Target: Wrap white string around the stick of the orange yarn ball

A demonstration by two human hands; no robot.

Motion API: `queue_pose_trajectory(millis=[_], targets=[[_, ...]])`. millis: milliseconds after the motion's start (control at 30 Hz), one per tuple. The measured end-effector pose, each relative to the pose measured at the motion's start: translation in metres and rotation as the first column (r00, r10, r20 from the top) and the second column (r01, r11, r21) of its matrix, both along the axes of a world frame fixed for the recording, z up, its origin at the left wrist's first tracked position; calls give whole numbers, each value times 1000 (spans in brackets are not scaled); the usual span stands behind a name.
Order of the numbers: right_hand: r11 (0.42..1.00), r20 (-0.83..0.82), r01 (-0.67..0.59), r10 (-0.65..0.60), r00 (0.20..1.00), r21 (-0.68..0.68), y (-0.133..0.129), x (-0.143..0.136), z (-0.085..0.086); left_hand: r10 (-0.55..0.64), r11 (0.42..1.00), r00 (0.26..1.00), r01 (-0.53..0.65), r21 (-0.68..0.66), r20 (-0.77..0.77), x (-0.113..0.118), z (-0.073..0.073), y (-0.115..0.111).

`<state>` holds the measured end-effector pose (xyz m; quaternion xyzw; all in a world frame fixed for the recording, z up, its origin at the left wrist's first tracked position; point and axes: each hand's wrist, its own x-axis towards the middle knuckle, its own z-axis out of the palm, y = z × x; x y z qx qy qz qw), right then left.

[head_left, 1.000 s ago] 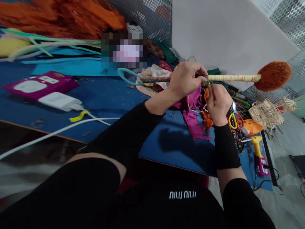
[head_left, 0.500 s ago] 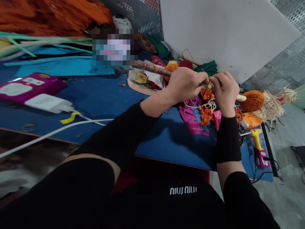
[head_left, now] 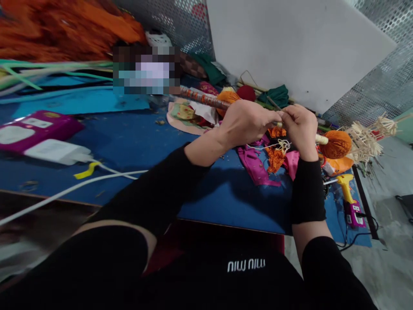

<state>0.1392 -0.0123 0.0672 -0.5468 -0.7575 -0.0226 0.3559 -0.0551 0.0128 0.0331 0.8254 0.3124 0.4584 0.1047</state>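
Observation:
My left hand (head_left: 247, 122) is closed around a thin stick. A brown, orange-patterned length of stick (head_left: 203, 98) runs out from it to the upper left. Close by, my right hand (head_left: 300, 129) pinches at the same stick, its fingertips almost meeting those of the left. Past the right hand a pale wrapped end (head_left: 322, 139) leads to an orange ball (head_left: 337, 144); whether it is one piece with the brown length is hidden. Below the hands lie crumpled orange paper (head_left: 275, 159), pale string (head_left: 283, 145) and a magenta strip (head_left: 254, 165).
On the blue table (head_left: 125, 133) lie a purple power strip (head_left: 64, 122), a white charger (head_left: 58, 151) and its cable (head_left: 80, 181). A yellow glue gun (head_left: 346, 187) rests at the right edge. Orange paper (head_left: 64, 30) heaps at the back left. A white board (head_left: 290, 47) leans behind.
The view has shifted a little. My fingertips have come closer together, and the pale bit between them shows less. Both hands stay on the stick.

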Motion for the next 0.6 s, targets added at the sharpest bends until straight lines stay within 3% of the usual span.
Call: queue_pose_trajectory(millis=[100,200,367,500,600], targets=[[1000,-22,-31,31,999,-6,4,2,-6,77,972,947,-3,233,-311,-2,-1,6],[999,-42,-40,40,998,-8,4,4,-5,138,951,916,-17,309,-376,-4,0,8],[997,-114,44,-37,993,59,-10,33,13,224,947,922,-129,294,-315,-15,6,11],[989,-305,91,-52,951,115,-29,85,31,279,954,953,-261,150,-115,-29,14,17],[958,-462,183,-62,885,223,-32,125,35,223,974,975,-222,48,-22,-37,19,20]])
